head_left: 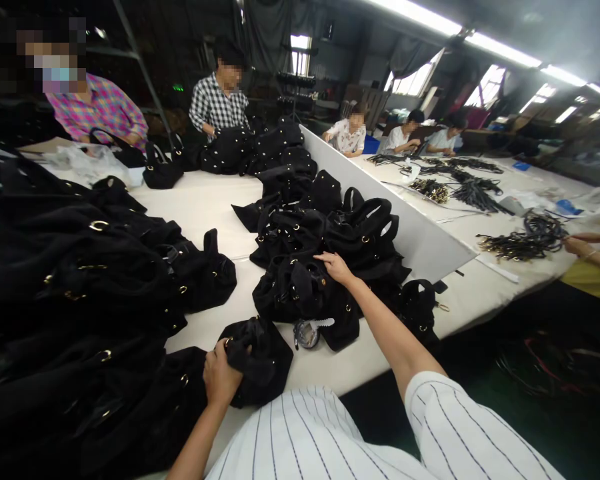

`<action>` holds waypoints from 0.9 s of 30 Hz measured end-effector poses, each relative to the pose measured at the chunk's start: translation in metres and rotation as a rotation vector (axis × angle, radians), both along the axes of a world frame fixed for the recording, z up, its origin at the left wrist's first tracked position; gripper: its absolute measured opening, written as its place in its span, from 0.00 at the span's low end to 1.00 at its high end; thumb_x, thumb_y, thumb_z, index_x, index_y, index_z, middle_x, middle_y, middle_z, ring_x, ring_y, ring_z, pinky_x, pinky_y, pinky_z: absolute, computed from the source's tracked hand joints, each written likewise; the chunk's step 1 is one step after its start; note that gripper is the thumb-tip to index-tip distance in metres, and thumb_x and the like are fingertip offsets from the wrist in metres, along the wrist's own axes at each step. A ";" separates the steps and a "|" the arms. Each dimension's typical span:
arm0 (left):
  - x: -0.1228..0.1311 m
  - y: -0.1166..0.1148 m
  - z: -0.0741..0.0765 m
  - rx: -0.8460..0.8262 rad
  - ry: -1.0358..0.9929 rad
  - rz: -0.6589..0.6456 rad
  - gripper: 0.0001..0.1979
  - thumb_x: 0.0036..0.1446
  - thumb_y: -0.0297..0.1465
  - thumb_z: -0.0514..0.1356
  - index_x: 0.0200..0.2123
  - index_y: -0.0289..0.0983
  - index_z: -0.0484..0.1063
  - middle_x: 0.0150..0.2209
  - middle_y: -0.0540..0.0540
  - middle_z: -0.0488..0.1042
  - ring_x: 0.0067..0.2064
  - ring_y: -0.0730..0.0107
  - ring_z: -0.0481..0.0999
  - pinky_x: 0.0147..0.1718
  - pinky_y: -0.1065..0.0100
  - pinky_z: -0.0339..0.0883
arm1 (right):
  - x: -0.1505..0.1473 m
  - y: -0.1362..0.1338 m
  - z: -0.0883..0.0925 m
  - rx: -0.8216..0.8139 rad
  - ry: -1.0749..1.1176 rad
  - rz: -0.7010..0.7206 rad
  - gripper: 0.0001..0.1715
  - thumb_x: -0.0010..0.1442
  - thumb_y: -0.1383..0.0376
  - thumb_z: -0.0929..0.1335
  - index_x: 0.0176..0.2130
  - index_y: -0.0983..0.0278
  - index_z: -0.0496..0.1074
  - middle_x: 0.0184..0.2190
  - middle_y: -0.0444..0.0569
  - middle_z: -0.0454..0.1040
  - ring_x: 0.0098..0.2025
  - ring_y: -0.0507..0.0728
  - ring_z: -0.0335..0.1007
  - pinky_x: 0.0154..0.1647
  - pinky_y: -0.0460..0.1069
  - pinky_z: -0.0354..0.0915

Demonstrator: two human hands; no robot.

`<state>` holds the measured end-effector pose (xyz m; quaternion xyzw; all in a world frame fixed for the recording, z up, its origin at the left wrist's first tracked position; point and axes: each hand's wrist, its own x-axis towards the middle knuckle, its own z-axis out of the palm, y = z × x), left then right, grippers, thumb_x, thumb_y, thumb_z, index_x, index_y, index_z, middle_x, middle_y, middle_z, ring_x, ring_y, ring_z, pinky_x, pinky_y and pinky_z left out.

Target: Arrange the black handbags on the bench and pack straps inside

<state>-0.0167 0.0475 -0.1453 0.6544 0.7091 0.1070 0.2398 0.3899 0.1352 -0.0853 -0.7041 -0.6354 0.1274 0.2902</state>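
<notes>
On the table [195, 213], left hand [221, 373] grips black bag [275, 360]; right hand [337, 268], finger outstretched, touches bag pile [293, 290].

The single view looks from the wearer's head, forward and steeply down, over a white, dark-striped cloth shirt [300, 440] filling the bottom edge. The left fingers [218, 355] and right fingers [326, 257] lie close in front; the long, cream-coloured flat surface [200, 213] recedes ahead, with a bright, rectangular window [300, 55] small and far off.
</notes>
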 end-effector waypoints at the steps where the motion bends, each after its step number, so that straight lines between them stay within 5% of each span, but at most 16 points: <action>1: 0.003 0.001 -0.004 -0.001 0.010 -0.005 0.30 0.58 0.45 0.62 0.59 0.36 0.63 0.48 0.32 0.69 0.54 0.40 0.71 0.53 0.50 0.67 | 0.002 -0.006 0.003 0.003 0.008 0.002 0.27 0.61 0.77 0.61 0.49 0.57 0.80 0.52 0.46 0.77 0.60 0.60 0.69 0.69 0.65 0.56; 4: 0.008 0.008 -0.011 -0.014 0.033 0.013 0.31 0.58 0.44 0.62 0.60 0.35 0.63 0.48 0.31 0.67 0.54 0.35 0.70 0.53 0.46 0.66 | 0.007 -0.033 0.020 0.054 0.025 -0.019 0.20 0.62 0.72 0.64 0.48 0.59 0.81 0.55 0.50 0.75 0.59 0.61 0.69 0.65 0.59 0.64; 7: 0.009 0.013 -0.013 0.002 0.042 0.040 0.29 0.59 0.43 0.61 0.59 0.35 0.64 0.51 0.31 0.65 0.55 0.36 0.69 0.52 0.46 0.67 | -0.006 -0.080 0.033 0.157 0.042 -0.092 0.20 0.62 0.69 0.66 0.52 0.62 0.79 0.58 0.53 0.71 0.61 0.63 0.66 0.67 0.60 0.60; 10: 0.011 0.012 -0.013 0.092 0.050 0.020 0.29 0.58 0.39 0.62 0.61 0.35 0.63 0.59 0.31 0.59 0.60 0.37 0.63 0.57 0.47 0.64 | -0.050 -0.137 0.030 0.222 0.085 -0.093 0.32 0.60 0.70 0.65 0.63 0.59 0.68 0.65 0.51 0.62 0.67 0.62 0.57 0.71 0.61 0.54; 14: 0.015 0.012 -0.013 0.176 0.033 -0.071 0.28 0.56 0.33 0.61 0.60 0.36 0.64 0.62 0.33 0.57 0.63 0.42 0.60 0.61 0.49 0.58 | -0.127 -0.181 0.000 0.173 0.027 -0.005 0.53 0.55 0.67 0.71 0.73 0.58 0.47 0.73 0.54 0.36 0.74 0.72 0.32 0.71 0.71 0.46; 17: 0.014 0.018 -0.016 0.154 -0.013 -0.112 0.21 0.56 0.33 0.60 0.53 0.36 0.68 0.52 0.37 0.70 0.56 0.43 0.67 0.55 0.49 0.64 | -0.155 -0.164 -0.022 0.266 -0.108 -0.107 0.49 0.55 0.68 0.72 0.70 0.61 0.54 0.73 0.57 0.34 0.74 0.76 0.29 0.70 0.75 0.41; 19: 0.009 0.022 -0.017 0.138 -0.061 -0.126 0.17 0.56 0.33 0.58 0.49 0.37 0.69 0.46 0.39 0.73 0.52 0.44 0.69 0.51 0.52 0.67 | -0.148 -0.135 -0.025 0.338 -0.105 -0.148 0.42 0.56 0.67 0.72 0.67 0.62 0.61 0.72 0.57 0.41 0.74 0.73 0.33 0.71 0.71 0.43; 23: -0.004 0.022 -0.018 0.147 -0.176 -0.131 0.16 0.58 0.39 0.58 0.48 0.41 0.68 0.44 0.43 0.75 0.49 0.52 0.72 0.47 0.59 0.68 | -0.099 -0.078 0.002 0.409 0.088 -0.107 0.32 0.61 0.64 0.70 0.63 0.63 0.66 0.65 0.54 0.62 0.71 0.64 0.47 0.73 0.61 0.51; 27: -0.006 0.016 -0.021 0.148 -0.222 -0.125 0.17 0.56 0.38 0.59 0.48 0.41 0.69 0.46 0.43 0.74 0.51 0.53 0.72 0.50 0.60 0.68 | -0.065 -0.061 0.018 0.324 0.298 0.029 0.30 0.60 0.59 0.73 0.59 0.64 0.70 0.62 0.53 0.67 0.66 0.63 0.60 0.71 0.57 0.55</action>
